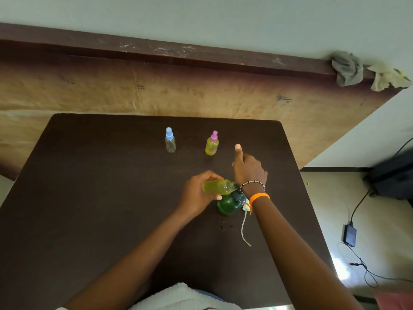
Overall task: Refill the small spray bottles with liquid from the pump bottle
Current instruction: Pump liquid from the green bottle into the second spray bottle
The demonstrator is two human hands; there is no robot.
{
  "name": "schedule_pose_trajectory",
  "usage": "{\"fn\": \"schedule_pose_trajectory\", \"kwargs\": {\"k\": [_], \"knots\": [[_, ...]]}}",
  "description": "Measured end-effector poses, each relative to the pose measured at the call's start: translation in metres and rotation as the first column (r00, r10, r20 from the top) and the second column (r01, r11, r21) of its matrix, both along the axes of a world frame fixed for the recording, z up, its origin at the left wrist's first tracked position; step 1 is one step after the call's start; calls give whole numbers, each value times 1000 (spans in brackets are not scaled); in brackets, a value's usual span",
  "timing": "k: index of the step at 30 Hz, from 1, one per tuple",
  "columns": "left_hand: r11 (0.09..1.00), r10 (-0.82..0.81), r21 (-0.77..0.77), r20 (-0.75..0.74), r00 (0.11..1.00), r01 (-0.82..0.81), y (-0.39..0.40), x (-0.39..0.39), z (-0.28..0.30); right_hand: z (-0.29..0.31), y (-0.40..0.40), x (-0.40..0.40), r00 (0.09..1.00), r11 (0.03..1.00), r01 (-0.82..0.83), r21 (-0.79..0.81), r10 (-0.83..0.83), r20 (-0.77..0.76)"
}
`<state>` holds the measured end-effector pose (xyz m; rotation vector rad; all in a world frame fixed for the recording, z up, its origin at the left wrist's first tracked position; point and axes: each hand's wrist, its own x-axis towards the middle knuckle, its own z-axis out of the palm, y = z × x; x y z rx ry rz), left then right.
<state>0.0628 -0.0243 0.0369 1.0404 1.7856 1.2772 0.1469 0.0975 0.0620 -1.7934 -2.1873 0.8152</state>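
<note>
1. A person sits at a dark brown table (89, 198), seen from above; both bare forearms reach forward over it.
2. The left hand (196, 195) grasps a small uncapped bottle (218, 186) of yellow-green liquid, fingers curled round it. The bottle lies on its side in the air, its open neck pointing right.
3. The neck meets the top of a green pump bottle (230, 203), which stands upright on the table just below and to the right of the left hand.
4. The right hand (249, 168) is over the pump bottle's top, thumb sticking up. The other fingers bend downward out of sight, so whether they grasp or press anything cannot be told.
5. The right wrist wears a beaded bracelet (252, 184) and an orange band (259, 196).
6. A small white spray cap with a thin tube (244, 227) lies on the table beside the pump bottle.
7. Farther back stand two capped spray bottles, well apart: a clear one with a blue cap (170, 140) on the left and a yellow-filled one with a pink cap (212, 144) on the right.
8. A few small drops (224, 227) sit on the table in front of the pump bottle.
</note>
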Motion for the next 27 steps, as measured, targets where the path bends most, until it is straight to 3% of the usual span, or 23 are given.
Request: {"fn": "schedule_pose_trajectory", "kwargs": {"k": [8,16,27], "knots": [[999,-2,-38,7,1000,2,-2,1,-2,-5,-7,0,999,994,16,112,-19,27],[999,2,-32,2,1000,-2,-1,1,2,-2,-1,0,1000,999,5,33,-5,-17],[998,12,-55,-9,1000,-12,-1,3,-1,-5,-8,0,1000,991,16,130,-17,11]]}}
